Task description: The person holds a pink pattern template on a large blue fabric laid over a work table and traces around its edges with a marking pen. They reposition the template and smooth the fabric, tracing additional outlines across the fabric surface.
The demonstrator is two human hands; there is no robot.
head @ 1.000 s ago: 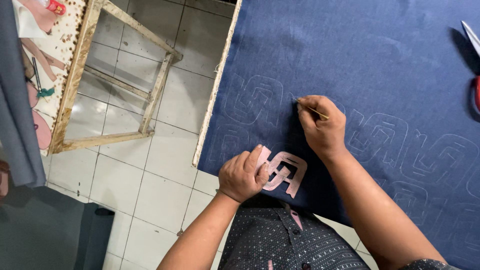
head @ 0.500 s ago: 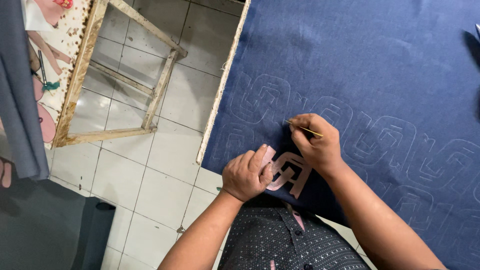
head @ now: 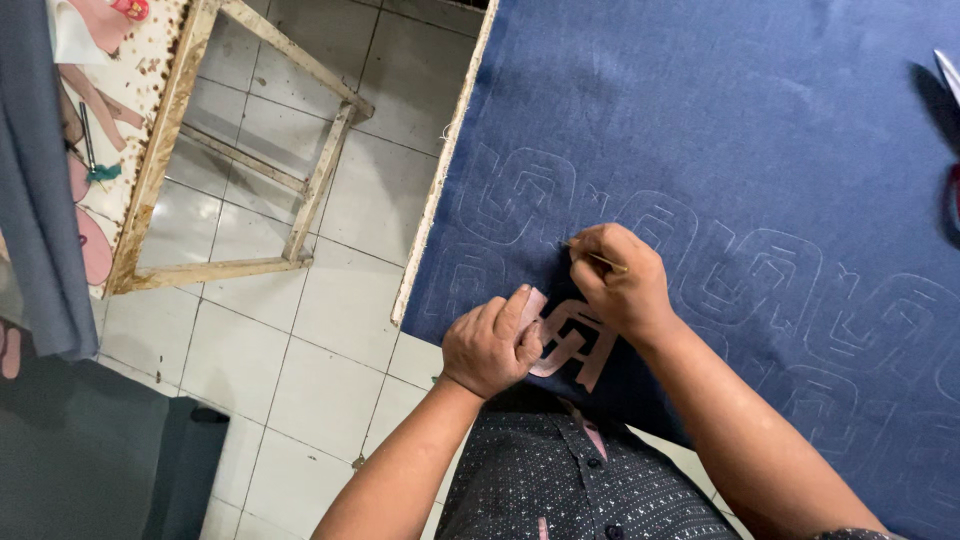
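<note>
A dark blue cloth [head: 760, 130] covers a table and bears several faint traced outlines of one angular shape. A pale pink cut-out stencil [head: 575, 345] lies on the cloth near its front edge. My left hand [head: 492, 345] presses on the stencil's left side with thumb and fingers. My right hand [head: 620, 280] is closed around a thin yellowish pencil [head: 600, 257], its tip touching the cloth just above the stencil.
Scissors with red handles [head: 950, 130] lie on the cloth at the far right edge. A wooden frame stool [head: 250, 170] stands on the white tiled floor [head: 300, 330] to the left. Grey fabric [head: 35, 180] hangs at the far left.
Both hands and the stencil have stayed together on the cloth; the pencil tip has shifted a little along the stencil's upper edge. The view has drifted slightly.
</note>
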